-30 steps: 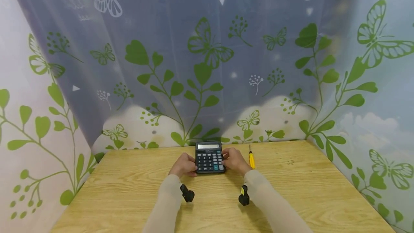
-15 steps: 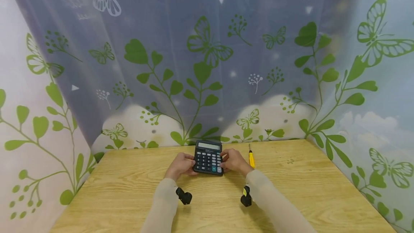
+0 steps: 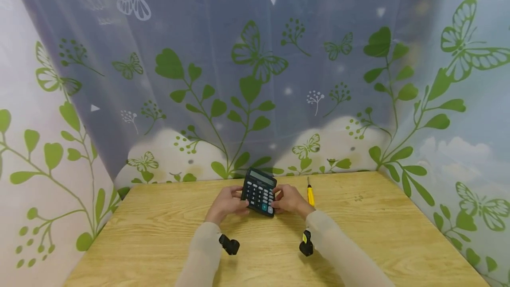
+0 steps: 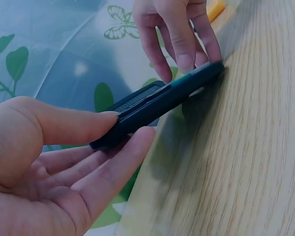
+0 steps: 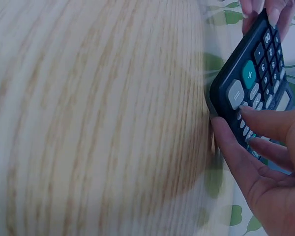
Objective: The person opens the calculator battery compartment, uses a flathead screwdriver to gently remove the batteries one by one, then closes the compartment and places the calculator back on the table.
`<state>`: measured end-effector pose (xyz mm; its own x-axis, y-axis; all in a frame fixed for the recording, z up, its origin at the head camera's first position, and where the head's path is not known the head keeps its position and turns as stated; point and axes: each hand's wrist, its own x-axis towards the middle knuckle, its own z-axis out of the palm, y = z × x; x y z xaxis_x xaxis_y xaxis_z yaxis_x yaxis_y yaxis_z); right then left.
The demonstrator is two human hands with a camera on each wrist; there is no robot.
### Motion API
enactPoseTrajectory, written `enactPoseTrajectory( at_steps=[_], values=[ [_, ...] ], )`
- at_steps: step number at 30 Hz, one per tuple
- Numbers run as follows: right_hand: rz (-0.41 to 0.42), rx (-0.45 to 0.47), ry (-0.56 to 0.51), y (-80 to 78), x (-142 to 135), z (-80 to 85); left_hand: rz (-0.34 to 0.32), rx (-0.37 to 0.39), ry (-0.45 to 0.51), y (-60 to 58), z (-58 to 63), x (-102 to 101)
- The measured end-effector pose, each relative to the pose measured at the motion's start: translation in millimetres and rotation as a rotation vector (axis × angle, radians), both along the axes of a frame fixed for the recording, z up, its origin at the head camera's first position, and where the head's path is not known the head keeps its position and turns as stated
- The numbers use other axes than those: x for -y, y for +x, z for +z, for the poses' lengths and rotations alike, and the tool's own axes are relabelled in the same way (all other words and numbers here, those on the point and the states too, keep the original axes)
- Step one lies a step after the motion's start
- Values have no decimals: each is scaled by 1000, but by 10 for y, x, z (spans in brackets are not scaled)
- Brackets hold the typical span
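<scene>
A black calculator (image 3: pixel 259 193) is tilted between both hands at the back of the table, its left side raised and its lower right corner close to the wood. My left hand (image 3: pixel 229 203) pinches its left edge, thumb on top and fingers beneath, as the left wrist view shows at the calculator's side (image 4: pixel 147 110). On the opposite edge my right hand (image 3: pixel 288 199) grips near the lower right corner; in the right wrist view its thumb lies by the grey keys (image 5: pixel 236 93). To the right of that hand lies a yellow-handled screwdriver (image 3: pixel 310 195).
The wooden table (image 3: pixel 263 256) ends at a patterned curtain (image 3: pixel 191 101) with butterflies and leaves, close behind the calculator. More patterned cloth (image 3: pixel 470 145) hangs at the sides. A small black camera (image 3: pixel 229 245) sits on each wrist.
The calculator has turned clockwise and its left side has risen off the table. My left hand has shifted slightly up with it; the right hand stays at its edge. The screwdriver has not moved.
</scene>
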<state>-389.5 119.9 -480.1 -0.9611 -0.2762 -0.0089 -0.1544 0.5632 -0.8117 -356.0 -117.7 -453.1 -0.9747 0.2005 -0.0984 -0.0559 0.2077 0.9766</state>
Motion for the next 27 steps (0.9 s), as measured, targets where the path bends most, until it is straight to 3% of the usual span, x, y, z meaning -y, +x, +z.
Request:
enactPoseTrajectory(
  at_steps=[8, 13, 22, 27],
  values=[
    [-8, 59, -88, 30, 7, -8, 28, -36, 20, 17, 14, -48],
    [4, 82, -132, 51, 13, -4, 80, -98, 12, 30, 46, -91],
    [30, 76, -131, 53, 18, 7, 113, -255, -81, 8, 50, -200],
    [19, 82, -134, 44, 27, -5, 112, -293, -138, -1, 49, -246]
  ],
)
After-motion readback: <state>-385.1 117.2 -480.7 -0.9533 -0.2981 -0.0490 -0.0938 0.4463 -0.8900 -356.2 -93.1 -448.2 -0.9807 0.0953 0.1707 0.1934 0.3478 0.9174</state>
